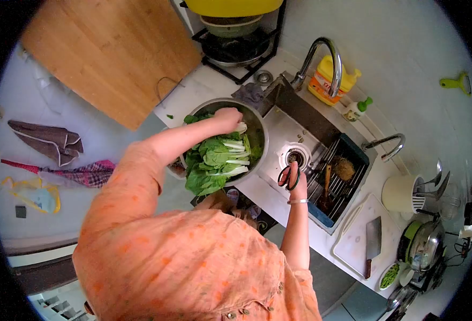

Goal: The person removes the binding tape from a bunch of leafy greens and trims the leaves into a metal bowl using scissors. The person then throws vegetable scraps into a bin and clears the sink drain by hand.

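A large metal bowl [264, 140] on the counter is heaped with bok choy [217, 155], dark green leaves with pale stalks. My left hand [228, 119] is at the bowl's upper side, closed on some of the bok choy, its fingertips partly hidden. Over the near edge of the sink [276, 128], my right hand [297, 182] grips a pair of scissors [288, 178] by its dark handles. The blades are hard to make out. Below that hand's fingertips lies the sink drain [295, 156].
A curved faucet [327, 45] rises behind the sink, beside a yellow detergent jug [332, 80]. A rack [321, 187] with brushes spans the sink's right side. A cleaver [374, 238] lies on a white cutting board [351, 235]. A big wooden board [107, 48] stands left.
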The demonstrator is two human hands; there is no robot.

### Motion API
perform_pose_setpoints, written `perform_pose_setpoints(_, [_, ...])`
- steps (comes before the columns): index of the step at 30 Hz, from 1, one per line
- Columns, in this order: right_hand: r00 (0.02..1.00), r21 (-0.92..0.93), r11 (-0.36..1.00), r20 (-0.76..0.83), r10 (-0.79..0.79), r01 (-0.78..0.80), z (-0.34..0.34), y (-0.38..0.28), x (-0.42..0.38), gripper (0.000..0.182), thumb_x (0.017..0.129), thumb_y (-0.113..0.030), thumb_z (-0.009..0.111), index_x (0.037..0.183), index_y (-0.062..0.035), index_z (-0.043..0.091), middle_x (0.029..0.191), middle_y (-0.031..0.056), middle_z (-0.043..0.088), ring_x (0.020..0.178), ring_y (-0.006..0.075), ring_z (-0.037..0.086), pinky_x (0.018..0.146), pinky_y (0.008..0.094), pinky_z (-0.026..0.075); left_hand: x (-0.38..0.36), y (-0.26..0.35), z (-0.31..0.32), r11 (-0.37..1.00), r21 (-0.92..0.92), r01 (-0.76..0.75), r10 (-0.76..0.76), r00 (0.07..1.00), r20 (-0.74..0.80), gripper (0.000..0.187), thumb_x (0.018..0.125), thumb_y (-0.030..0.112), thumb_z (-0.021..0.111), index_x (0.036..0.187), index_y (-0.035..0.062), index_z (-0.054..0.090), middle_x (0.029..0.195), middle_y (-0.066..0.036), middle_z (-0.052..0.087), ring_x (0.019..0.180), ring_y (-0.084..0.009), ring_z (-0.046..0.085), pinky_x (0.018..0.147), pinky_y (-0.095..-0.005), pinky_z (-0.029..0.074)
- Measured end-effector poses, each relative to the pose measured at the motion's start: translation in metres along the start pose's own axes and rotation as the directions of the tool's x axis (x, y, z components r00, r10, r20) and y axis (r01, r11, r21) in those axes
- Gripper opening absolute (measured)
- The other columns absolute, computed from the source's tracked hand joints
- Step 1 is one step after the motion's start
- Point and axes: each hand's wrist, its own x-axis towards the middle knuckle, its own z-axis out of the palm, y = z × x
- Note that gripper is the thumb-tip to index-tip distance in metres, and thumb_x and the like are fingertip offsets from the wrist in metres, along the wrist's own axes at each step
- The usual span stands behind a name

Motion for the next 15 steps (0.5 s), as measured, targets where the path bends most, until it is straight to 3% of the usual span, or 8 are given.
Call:
perform_pose_setpoints(2, [1.000,0.008,1.000,0.007,-0.006,0.006,-0.001,0.005,0.002,0.047,0.090,-0.042,0.045,0.068,-0.0010,0.051,0.052,0.0073,0.049,0.043,0.0174,0.049,0.043,0.0287,0.040,0.021,-0.025,0.011,0.995,0.091,0.037,-0.045,0.994,0.095,0.018,0.075,0.010,0.056,0.092,0.0087,0.063,0.101,-0.014,0.058,0.095,-0.0319,0.055,0.075,-0.0426,0.045])
perform_pose_setpoints(4, [1.000,0.013,1.000,0.018,-0.004,0.004,-0.001,0.004,0.000,0.046,0.091,-0.041,0.045,0.069,-0.0010,0.051,0.052,0.0074,0.049,0.043,0.0171,0.049,0.043,0.0285,0.039,0.026,-0.038,0.013,0.991,0.060,0.118,-0.124,0.986,0.109,0.023,0.073,0.005,0.055,0.094,0.0089,0.063,0.099,-0.015,0.059,0.093,-0.0318,0.055,0.076,-0.0436,0.046])
perform_pose_setpoints(11, [1.000,-0.055,0.998,0.028,-0.004,0.005,-0.003,0.007,-0.002,0.046,0.092,-0.041,0.042,0.070,-0.0016,0.051,0.052,0.0067,0.050,0.045,0.0167,0.050,0.043,0.0276,0.039,0.030,-0.063,0.018,0.998,-0.053,0.029,-0.020,0.985,0.173,0.020,0.074,0.010,0.059,0.093,0.0069,0.065,0.092,-0.013,0.064,0.087,-0.0292,0.059,0.075,-0.0401,0.046])
perform_pose_setpoints(14, [0.999,-0.067,0.997,0.038,-0.032,0.035,-0.003,0.011,0.000,0.046,0.092,-0.041,0.043,0.070,-0.0018,0.051,0.053,0.0067,0.050,0.045,0.0163,0.050,0.043,0.0271,0.039,0.032,-0.073,0.006,0.976,-0.207,0.064,-0.039,0.992,0.122,0.018,0.075,0.013,0.060,0.091,0.0076,0.066,0.088,-0.012,0.064,0.084,-0.0286,0.060,0.073,-0.0388,0.046])
perform_pose_setpoints(15, [0.999,-0.069,0.997,0.042,-0.033,0.035,-0.002,0.010,-0.002,0.046,0.092,-0.041,0.043,0.070,-0.0018,0.051,0.053,0.0067,0.050,0.045,0.0163,0.050,0.043,0.0271,0.039,0.034,-0.079,0.003,0.980,-0.194,-0.029,0.039,0.998,0.045,0.018,0.075,0.016,0.062,0.089,0.0059,0.066,0.082,-0.009,0.065,0.078,-0.0240,0.060,0.071,-0.0358,0.046])
